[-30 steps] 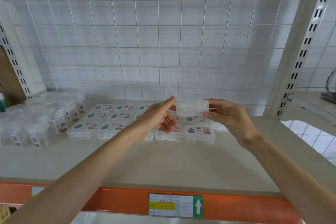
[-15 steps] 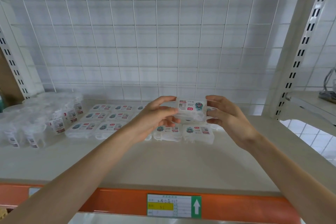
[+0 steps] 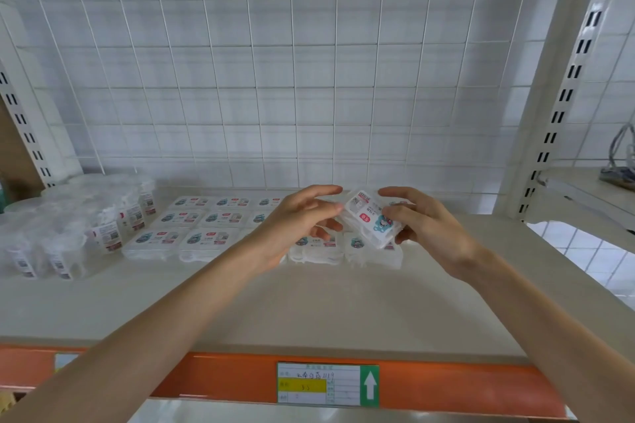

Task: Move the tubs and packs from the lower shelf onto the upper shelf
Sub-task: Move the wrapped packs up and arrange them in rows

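Observation:
A flat white pack (image 3: 369, 218) with a blue and red label is held tilted above the upper shelf (image 3: 309, 302). My right hand (image 3: 422, 223) grips its right side with curled fingers. My left hand (image 3: 299, 220) touches its left edge, fingers loosely spread. Beneath them lie rows of the same flat packs (image 3: 206, 220) on the shelf. Several clear tubs (image 3: 79, 227) with small labels stand at the shelf's left.
A white wire grid (image 3: 309, 62) backs the shelf. Slotted uprights (image 3: 570, 79) stand at both sides. The orange front rail (image 3: 206, 378) carries a label with a green arrow (image 3: 328, 385). A neighbouring shelf (image 3: 584, 196) sits at the right.
The pack has turned from edge-on to label up and now tilts to the right. Both hands stayed over the right end of the rows; my left fingers have loosened.

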